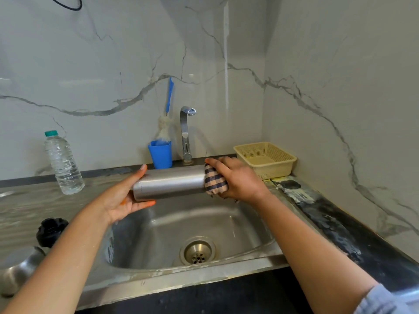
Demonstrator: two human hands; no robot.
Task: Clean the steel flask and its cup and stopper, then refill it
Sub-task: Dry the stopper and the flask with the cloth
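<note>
I hold the steel flask point(170, 183) lying sideways above the sink point(226, 223). My left hand point(123, 198) grips its left end, thumb on top. My right hand point(238, 177) presses a checked beige-and-navy cloth point(215, 181) against the flask's right end, which the cloth hides. On the counter at the left lie the black stopper point(51, 231) and, partly behind my left forearm, the steel cup point(18, 268) on its side.
A plastic water bottle point(62, 163) with a green cap stands at the left. Behind the sink are a blue cup point(160, 155) holding a bottle brush point(166, 123), the tap point(187, 132), and a beige basket point(266, 159) at the right. The drain point(197, 251) sits mid-basin.
</note>
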